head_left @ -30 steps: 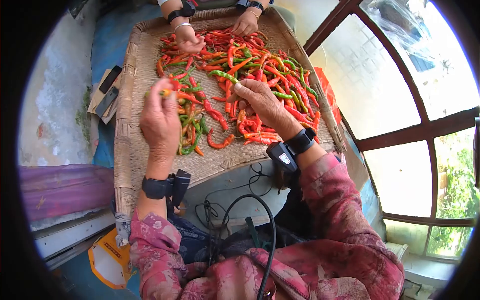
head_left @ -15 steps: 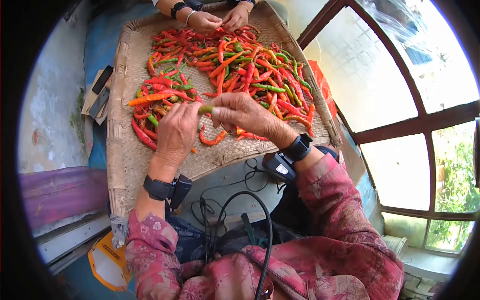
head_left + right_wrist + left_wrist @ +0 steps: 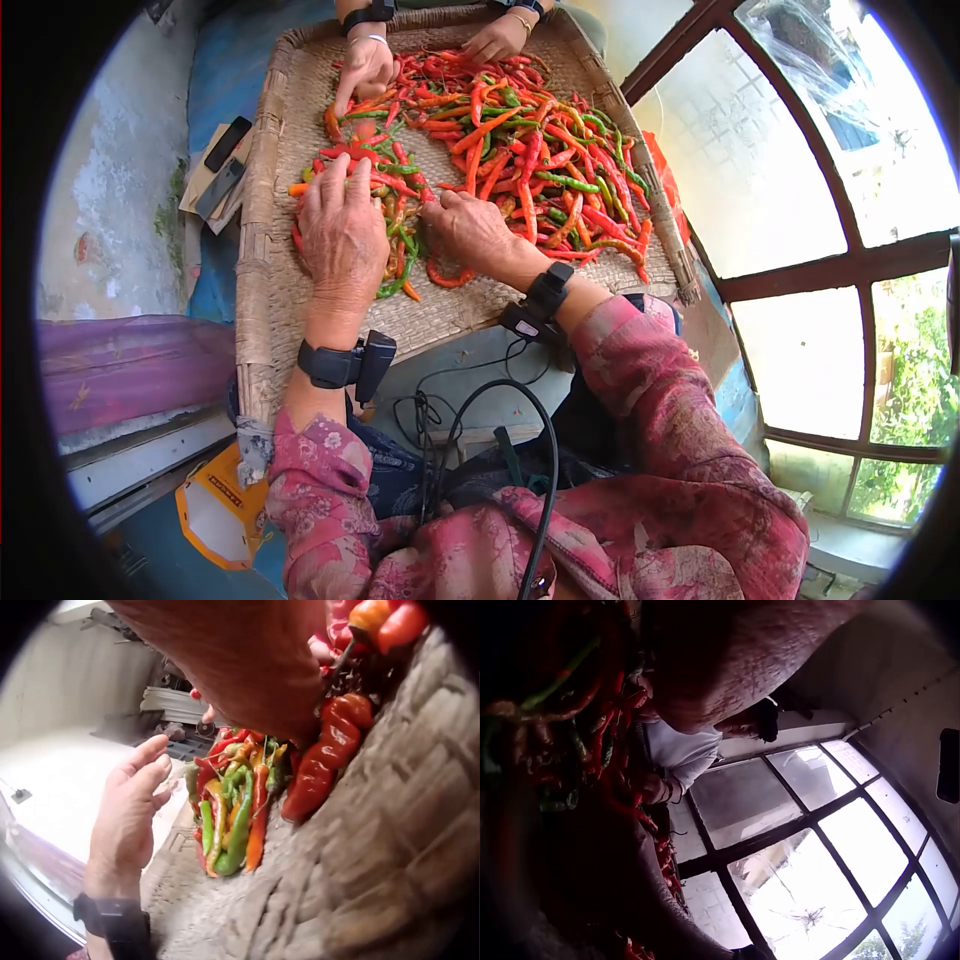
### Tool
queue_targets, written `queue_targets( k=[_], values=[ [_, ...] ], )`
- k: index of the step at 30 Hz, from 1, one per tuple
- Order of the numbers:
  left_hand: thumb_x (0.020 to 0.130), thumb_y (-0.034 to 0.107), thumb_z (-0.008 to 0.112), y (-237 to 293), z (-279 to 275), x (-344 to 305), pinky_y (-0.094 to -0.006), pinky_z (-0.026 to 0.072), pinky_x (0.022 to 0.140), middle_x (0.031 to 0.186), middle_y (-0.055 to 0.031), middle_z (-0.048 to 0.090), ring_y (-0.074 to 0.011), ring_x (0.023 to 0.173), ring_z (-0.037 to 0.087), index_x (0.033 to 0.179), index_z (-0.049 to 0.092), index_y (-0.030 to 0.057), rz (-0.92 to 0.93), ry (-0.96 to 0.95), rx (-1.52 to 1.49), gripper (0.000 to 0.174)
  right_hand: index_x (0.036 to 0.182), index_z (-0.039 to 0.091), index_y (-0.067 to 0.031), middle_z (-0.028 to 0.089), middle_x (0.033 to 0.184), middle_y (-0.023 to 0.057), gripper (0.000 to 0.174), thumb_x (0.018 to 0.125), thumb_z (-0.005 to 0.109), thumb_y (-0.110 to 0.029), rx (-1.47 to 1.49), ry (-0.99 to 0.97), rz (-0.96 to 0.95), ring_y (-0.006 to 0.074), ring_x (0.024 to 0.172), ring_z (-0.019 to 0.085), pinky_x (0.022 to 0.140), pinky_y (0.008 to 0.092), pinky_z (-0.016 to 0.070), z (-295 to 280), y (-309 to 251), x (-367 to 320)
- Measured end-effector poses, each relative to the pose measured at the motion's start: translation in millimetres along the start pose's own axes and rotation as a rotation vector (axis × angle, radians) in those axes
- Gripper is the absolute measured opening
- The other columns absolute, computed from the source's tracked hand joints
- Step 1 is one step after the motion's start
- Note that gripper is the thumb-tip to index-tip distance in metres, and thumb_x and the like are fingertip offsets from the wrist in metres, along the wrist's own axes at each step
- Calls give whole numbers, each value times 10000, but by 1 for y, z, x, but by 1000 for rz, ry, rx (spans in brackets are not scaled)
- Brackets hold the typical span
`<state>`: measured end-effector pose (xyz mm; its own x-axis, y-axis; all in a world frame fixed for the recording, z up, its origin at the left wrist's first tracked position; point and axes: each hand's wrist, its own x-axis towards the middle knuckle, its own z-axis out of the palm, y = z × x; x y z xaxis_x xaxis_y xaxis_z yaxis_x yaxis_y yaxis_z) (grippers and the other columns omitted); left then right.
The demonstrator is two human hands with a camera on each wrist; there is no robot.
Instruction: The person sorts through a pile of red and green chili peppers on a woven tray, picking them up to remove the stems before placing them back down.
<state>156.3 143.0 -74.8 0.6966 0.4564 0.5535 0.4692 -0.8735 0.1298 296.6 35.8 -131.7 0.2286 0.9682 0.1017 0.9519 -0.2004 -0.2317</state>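
Note:
In the head view, my left hand (image 3: 343, 230) is over a small pile of red, green and orange chili peppers (image 3: 403, 268), fingers extended across it. The right wrist view shows this left hand (image 3: 124, 817) from the side, fingers loosely bent, beside the pile. My right hand (image 3: 480, 235) reaches down between that pile and a larger heap of chili peppers (image 3: 555, 175), fingers bent downward. Its fingertips are hidden, so I cannot tell whether they pinch a pepper. A curved red chili pepper (image 3: 450, 278) lies just below it on the woven tray (image 3: 255, 240).
Across the tray, another person's two hands (image 3: 367, 70) work at the far edge of the peppers. Two phones (image 3: 228, 145) lie left of the tray. A black cable (image 3: 545, 420) loops before my body, and a framed window (image 3: 790, 240) stands to the right.
My right hand held a green pepper, which was between both hands half a second ago. Now the hands are apart: the left is over the small pile, the right low beside it.

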Motion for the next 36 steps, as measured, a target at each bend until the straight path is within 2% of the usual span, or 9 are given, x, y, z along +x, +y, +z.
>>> queue_targets(
  k=[8,10,16,18,24,26,30,33,36],
  values=[
    [776,49,568,11,-4,-2,-380,450,837,1073,-132,560,-290,962,542,1104,531,22,48,-5,-297,331,994,491,-7,553,625,76,327,690,606,-50,631,218,261,170,580,552,528,328,444,-16,11,-5],
    [799,57,554,18,1,-7,-368,471,774,993,-139,584,-285,878,571,1087,532,11,12,-46,-434,293,965,515,-2,587,682,125,281,692,569,-43,700,201,333,261,658,609,588,377,463,-35,8,-12],
    [905,267,504,32,9,-12,-232,449,556,726,-74,605,-113,620,573,1060,544,-10,-383,-510,-1116,319,982,514,-39,507,664,60,224,764,531,11,626,191,9,113,584,517,532,251,422,-68,-7,-47],
    [905,312,501,30,13,-13,-193,416,528,704,-11,572,-60,595,525,1075,556,11,-502,-684,-1460,349,1007,531,-53,533,681,90,236,781,526,16,579,333,-223,206,629,571,592,307,469,-58,-12,-53],
    [892,286,535,15,17,-7,-188,423,531,730,15,575,-46,605,521,914,547,77,-640,-381,-1604,210,1145,465,-45,549,697,37,379,792,603,-34,725,57,16,101,642,550,593,248,460,-78,-5,-62],
    [888,293,547,4,15,5,-183,439,544,744,4,586,-53,611,532,942,552,75,-813,-20,-1824,224,1166,456,-41,547,704,8,366,826,590,-55,815,136,72,63,642,526,580,236,451,-75,4,-60],
    [917,277,497,4,4,6,-168,415,555,802,-9,587,-51,637,520,996,555,64,-923,36,-1797,235,1097,487,10,507,654,6,293,822,573,-42,992,195,249,74,588,507,547,251,447,-76,11,-54],
    [906,325,509,19,7,-5,-156,411,575,854,-17,574,-50,670,510,1130,522,45,-630,-511,-1491,358,1097,476,31,534,699,19,269,862,549,-78,1092,233,232,75,619,555,561,227,480,-70,14,-47],
    [856,353,586,39,12,-16,-159,403,569,823,4,550,-49,665,496,1150,508,29,-496,-655,-1532,445,1103,468,35,564,755,36,266,896,527,-122,1270,266,219,83,652,588,577,215,508,-72,9,-42]
  ],
)
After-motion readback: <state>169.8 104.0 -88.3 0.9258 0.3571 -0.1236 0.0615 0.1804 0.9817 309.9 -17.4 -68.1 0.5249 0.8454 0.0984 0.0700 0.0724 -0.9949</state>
